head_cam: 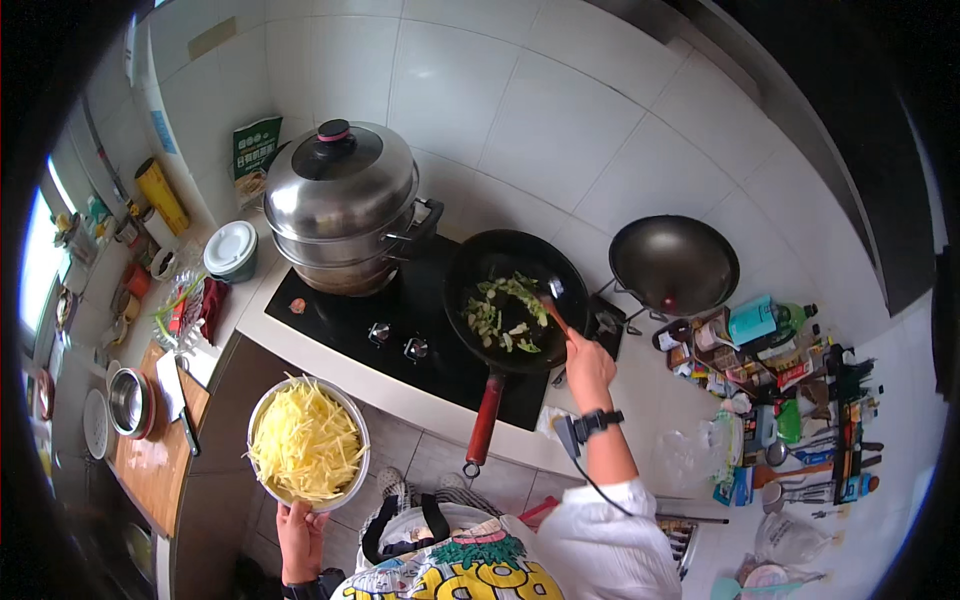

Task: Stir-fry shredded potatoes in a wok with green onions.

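My left hand [301, 536] grips the near rim of a metal bowl [365, 469], which is heaped with pale yellow shredded potato [307, 442]. The bowl is held in the air in front of the counter edge. My right hand [590, 367] holds a reddish-brown spatula [555, 313], its tip down inside a black frying pan [525, 251]. Chopped green and pale pieces [499, 311] lie spread over the pan's bottom. The pan's red wooden handle [486, 420] points towards me, untouched. Beneath the pan is a black glass gas hob [352, 322].
A lidded steel steamer pot [341, 202] stands on the left burner. Another wok [675, 262] leans against the tiled wall at right, beside several bottles and packets [750, 337]. At left, a cleaver [171, 390] and steel bowls [131, 401] rest on a wooden cutting board [154, 480].
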